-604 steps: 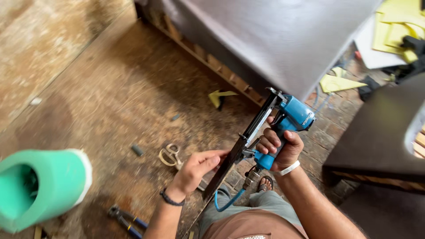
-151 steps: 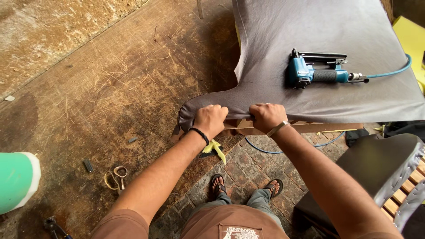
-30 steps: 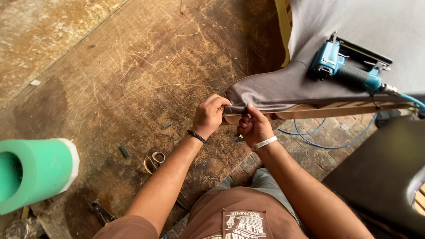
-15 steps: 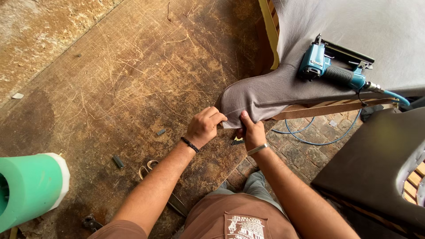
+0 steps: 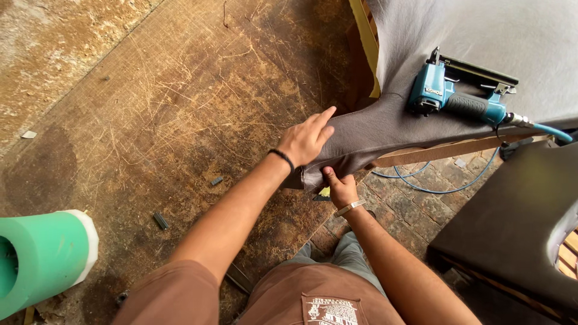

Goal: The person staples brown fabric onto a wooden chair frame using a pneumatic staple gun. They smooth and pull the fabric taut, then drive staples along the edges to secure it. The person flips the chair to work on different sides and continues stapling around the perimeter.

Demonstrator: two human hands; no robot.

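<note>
Head view, one moment. L hand (image 5: 308, 139): flat, fingers (image 5: 322, 118) extended and lying open on the grey fabric (image 5: 385, 123), gripping nothing, palm pressing the cloth's rounded corner. R hand (image 5: 341, 189): just below L-hand fingers, closed on the fabric's lower edge; thumb (image 5: 329, 176) pushes up into the fold, other fingers curled under, mostly hidden. Fabric drapes over a wooden frame rail (image 5: 445, 150) running off to the right of the R thumb. Blue pneumatic stapler (image 5: 460, 99) rests on the fabric, well apart from both hands, w/ blue air hose (image 5: 545, 130) trailing right. Green foam roll (image 5: 42, 259) far left of the L hand, on worn wooden board (image 5: 180, 108).
</note>
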